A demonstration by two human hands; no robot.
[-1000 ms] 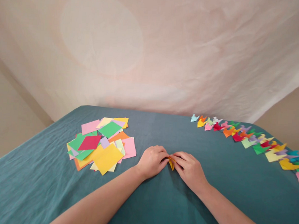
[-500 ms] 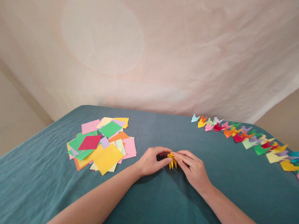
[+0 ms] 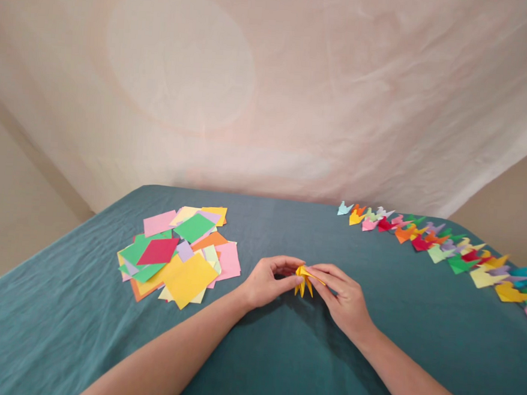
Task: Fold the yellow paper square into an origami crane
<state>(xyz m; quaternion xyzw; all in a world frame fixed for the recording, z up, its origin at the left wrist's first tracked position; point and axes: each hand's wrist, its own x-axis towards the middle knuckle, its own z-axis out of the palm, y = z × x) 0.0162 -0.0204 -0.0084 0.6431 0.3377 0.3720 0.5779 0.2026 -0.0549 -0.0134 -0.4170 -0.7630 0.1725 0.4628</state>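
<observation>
A small, partly folded yellow origami piece [image 3: 303, 280] is held just above the teal tablecloth [image 3: 279, 355] between both hands. My left hand [image 3: 269, 280] pinches its left side with thumb and fingertips. My right hand [image 3: 342, 294] pinches its right side, fingers curled around the paper. Two pointed flaps hang down from the fold.
A loose pile of coloured paper squares [image 3: 178, 252] lies left of my hands. A curved row of several finished paper cranes [image 3: 440, 246] runs along the right side of the table. A pale cloth backdrop [image 3: 271, 90] hangs behind the table.
Both hands have lifted slightly off the cloth and opened the yellow piece, so its pointed flaps show more than a second ago.
</observation>
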